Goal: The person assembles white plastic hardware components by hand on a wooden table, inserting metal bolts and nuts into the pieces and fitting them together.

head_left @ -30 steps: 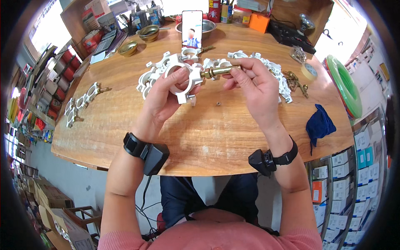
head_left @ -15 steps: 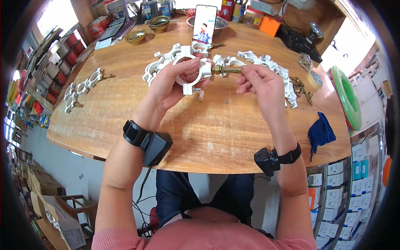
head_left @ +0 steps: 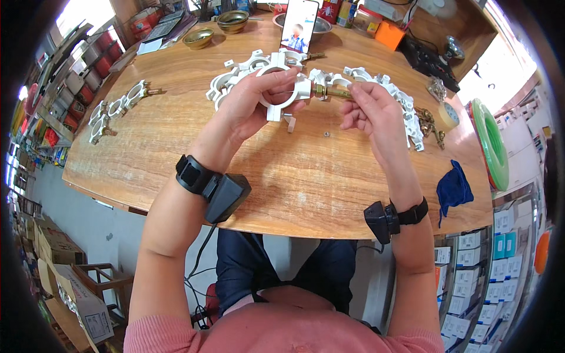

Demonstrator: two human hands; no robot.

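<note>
L hand (head_left: 250,100): part-closed, gripping white clamp (head_left: 302,90); thumb across near rim of ring, fingers curled behind.
R hand (head_left: 375,112): thumb & index pinched on free end of brass bolt (head_left: 336,93); other fingers loosely curled, nothing else visible in them.
Clamp: held up betw. the hands, over mid table (head_left: 306,200), ring facing up twd wearer; small screw & white tab at its lower edge.
Bolt: out of clamp's R side, pointing R; brass nut (head_left: 319,90) on it near the clamp. Can't tell how deep it's threaded.
Loose nut (head_left: 327,135): small, silver, on table, betw. & just below the hands.
L pile (head_left: 220,85): white clamps, behind L hand, partly hidden by it.
R pile (head_left: 407,112): more white clamps, behind & to R of R hand.
Far L: clamp group (head_left: 116,107) w/ brass bolts, well apart from piles.
R side: brass hardware (head_left: 428,122) beside R pile, tape roll (head_left: 448,116) next to it; blue cloth (head_left: 454,187) nearer R edge.
Back: phone (head_left: 300,26) upright, lit, in front of metal bowl (head_left: 322,25); brass-col. bowls (head_left: 198,39) to L, orange box (head_left: 389,36) to R.
Wrists: black strapped device on each.
</note>
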